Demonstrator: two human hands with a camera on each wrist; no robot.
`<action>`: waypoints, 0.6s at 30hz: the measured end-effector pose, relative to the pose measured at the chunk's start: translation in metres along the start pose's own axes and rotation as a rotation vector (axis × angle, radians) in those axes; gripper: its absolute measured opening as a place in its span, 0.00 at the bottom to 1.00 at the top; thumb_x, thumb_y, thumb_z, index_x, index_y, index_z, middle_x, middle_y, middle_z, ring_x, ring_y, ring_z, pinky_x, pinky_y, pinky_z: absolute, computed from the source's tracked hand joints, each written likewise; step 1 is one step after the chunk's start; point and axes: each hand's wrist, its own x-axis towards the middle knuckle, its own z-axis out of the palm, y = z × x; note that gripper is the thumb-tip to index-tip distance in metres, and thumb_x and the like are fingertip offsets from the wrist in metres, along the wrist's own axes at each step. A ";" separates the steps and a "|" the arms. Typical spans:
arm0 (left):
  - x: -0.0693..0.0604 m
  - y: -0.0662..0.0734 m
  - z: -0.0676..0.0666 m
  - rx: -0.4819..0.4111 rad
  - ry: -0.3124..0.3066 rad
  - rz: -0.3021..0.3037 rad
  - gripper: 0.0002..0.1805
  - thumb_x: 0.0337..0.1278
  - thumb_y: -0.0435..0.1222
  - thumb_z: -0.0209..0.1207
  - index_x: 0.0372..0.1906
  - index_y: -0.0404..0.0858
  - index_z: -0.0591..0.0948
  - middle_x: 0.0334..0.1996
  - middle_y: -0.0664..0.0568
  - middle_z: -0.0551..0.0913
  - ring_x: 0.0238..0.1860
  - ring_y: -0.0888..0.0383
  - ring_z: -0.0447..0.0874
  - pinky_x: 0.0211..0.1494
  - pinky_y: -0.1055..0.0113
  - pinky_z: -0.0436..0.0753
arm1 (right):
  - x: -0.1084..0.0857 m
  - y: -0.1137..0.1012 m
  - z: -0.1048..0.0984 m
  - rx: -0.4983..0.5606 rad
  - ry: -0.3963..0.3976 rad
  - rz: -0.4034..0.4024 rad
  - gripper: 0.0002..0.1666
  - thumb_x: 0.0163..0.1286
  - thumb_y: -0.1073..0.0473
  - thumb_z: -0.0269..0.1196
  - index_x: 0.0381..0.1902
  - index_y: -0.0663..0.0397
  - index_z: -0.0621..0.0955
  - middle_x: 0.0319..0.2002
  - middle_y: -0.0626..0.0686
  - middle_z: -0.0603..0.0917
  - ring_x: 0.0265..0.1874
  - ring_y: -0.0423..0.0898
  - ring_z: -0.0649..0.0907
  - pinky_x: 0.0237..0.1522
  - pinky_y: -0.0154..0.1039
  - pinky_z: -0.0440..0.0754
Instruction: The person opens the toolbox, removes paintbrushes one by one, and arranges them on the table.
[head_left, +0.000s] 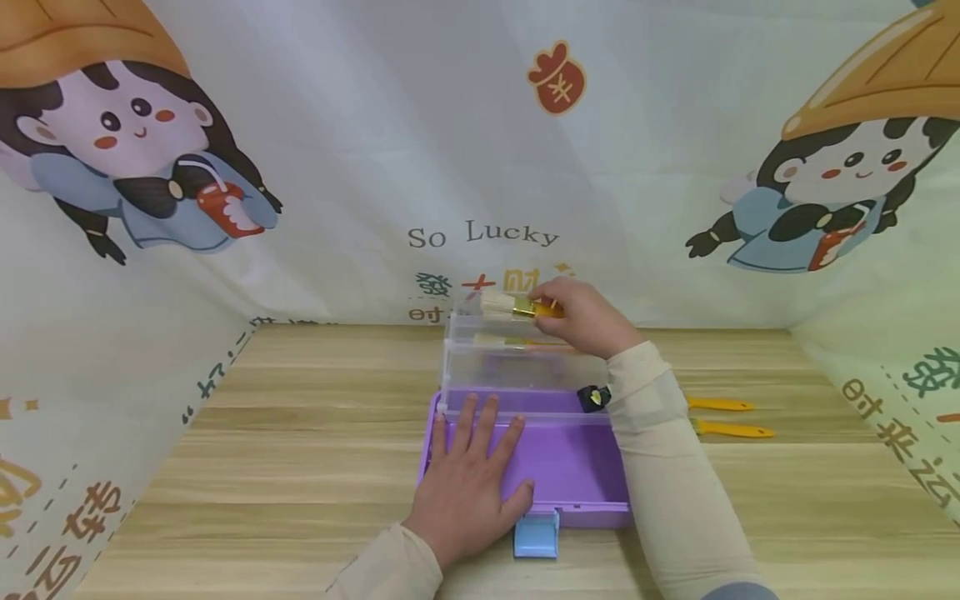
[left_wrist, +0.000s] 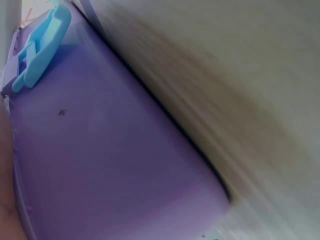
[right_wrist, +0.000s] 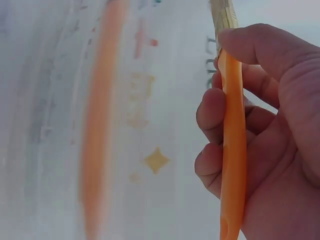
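Right hand (head_left: 585,317): gripping paintbrush (head_left: 523,307) above case (head_left: 573,462) | left hand (head_left: 467,492): splaying, grasping nothing, case-left | sleeve (head_left: 671,467): hiding brushes (head_left: 735,431), partly, case-right

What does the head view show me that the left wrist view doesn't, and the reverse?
Only the head view: the right hand gripping a paintbrush with pale bristles and a yellow-orange handle, the clear plastic lid standing raised, a small black object, and two yellow-orange handles on the right.

Only the left wrist view: a small dark mark on the outer wall of the purple plastic box.

Both: that box, its light-blue plastic latch, the wood-grain table, and the left hand, only a sliver in the wrist view.
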 end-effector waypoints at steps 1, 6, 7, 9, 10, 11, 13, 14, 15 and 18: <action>0.000 0.000 0.000 0.001 0.000 0.000 0.39 0.67 0.62 0.42 0.77 0.49 0.61 0.77 0.39 0.52 0.77 0.39 0.42 0.70 0.32 0.48 | -0.001 -0.002 -0.002 0.008 0.007 -0.004 0.18 0.66 0.64 0.66 0.53 0.63 0.82 0.41 0.55 0.83 0.40 0.50 0.81 0.44 0.47 0.80; 0.000 0.000 -0.001 0.001 -0.009 -0.002 0.39 0.67 0.62 0.42 0.77 0.49 0.61 0.77 0.40 0.51 0.77 0.39 0.42 0.70 0.32 0.48 | -0.007 -0.007 -0.012 0.010 0.014 -0.013 0.14 0.65 0.63 0.67 0.48 0.61 0.83 0.40 0.54 0.83 0.36 0.49 0.80 0.41 0.45 0.79; 0.000 0.000 -0.002 0.001 -0.009 -0.002 0.39 0.67 0.62 0.42 0.77 0.50 0.61 0.77 0.40 0.51 0.77 0.39 0.42 0.70 0.32 0.48 | -0.009 -0.007 -0.014 0.005 0.013 -0.018 0.13 0.65 0.63 0.68 0.47 0.61 0.83 0.39 0.53 0.82 0.35 0.48 0.80 0.40 0.45 0.79; 0.000 0.000 -0.002 -0.002 -0.010 -0.003 0.39 0.67 0.62 0.41 0.77 0.50 0.61 0.77 0.40 0.51 0.77 0.39 0.42 0.70 0.32 0.48 | -0.013 -0.008 -0.018 -0.005 0.012 -0.034 0.13 0.64 0.63 0.68 0.47 0.61 0.83 0.38 0.53 0.83 0.35 0.48 0.80 0.40 0.45 0.79; 0.000 0.000 -0.002 -0.004 -0.011 -0.003 0.39 0.67 0.62 0.41 0.78 0.50 0.61 0.77 0.40 0.51 0.77 0.39 0.42 0.70 0.32 0.48 | -0.016 -0.008 -0.019 -0.009 0.008 -0.038 0.13 0.64 0.63 0.68 0.47 0.61 0.84 0.38 0.53 0.83 0.34 0.48 0.80 0.40 0.45 0.80; 0.000 0.000 -0.002 -0.005 -0.008 -0.002 0.39 0.67 0.62 0.41 0.77 0.49 0.61 0.77 0.40 0.51 0.77 0.39 0.42 0.70 0.32 0.48 | -0.018 -0.008 -0.021 -0.015 0.004 -0.043 0.13 0.64 0.64 0.68 0.47 0.61 0.84 0.38 0.53 0.83 0.35 0.48 0.80 0.40 0.45 0.80; 0.000 0.000 -0.001 -0.004 -0.006 -0.002 0.39 0.67 0.63 0.41 0.77 0.49 0.61 0.78 0.40 0.51 0.77 0.39 0.42 0.70 0.32 0.48 | -0.024 -0.007 -0.024 -0.029 -0.006 -0.053 0.15 0.64 0.64 0.68 0.48 0.61 0.84 0.38 0.52 0.83 0.35 0.48 0.80 0.40 0.45 0.80; 0.000 0.000 -0.001 -0.004 -0.007 -0.003 0.39 0.67 0.63 0.41 0.78 0.49 0.61 0.78 0.40 0.51 0.77 0.39 0.42 0.70 0.32 0.48 | -0.027 -0.006 -0.025 -0.033 -0.011 -0.055 0.15 0.64 0.64 0.68 0.48 0.61 0.84 0.38 0.53 0.83 0.35 0.48 0.80 0.41 0.46 0.80; 0.001 0.000 -0.001 -0.003 -0.007 -0.003 0.39 0.67 0.63 0.41 0.78 0.49 0.61 0.78 0.40 0.51 0.77 0.39 0.42 0.70 0.32 0.48 | -0.031 -0.005 -0.027 -0.036 -0.016 -0.053 0.15 0.64 0.64 0.68 0.49 0.61 0.84 0.39 0.52 0.84 0.35 0.48 0.80 0.41 0.46 0.80; 0.001 0.000 -0.001 -0.003 -0.009 -0.004 0.39 0.67 0.63 0.41 0.78 0.50 0.61 0.78 0.40 0.51 0.77 0.39 0.42 0.71 0.32 0.48 | -0.043 -0.002 -0.030 -0.046 -0.035 -0.040 0.16 0.64 0.64 0.68 0.49 0.61 0.84 0.39 0.52 0.83 0.36 0.48 0.80 0.43 0.47 0.79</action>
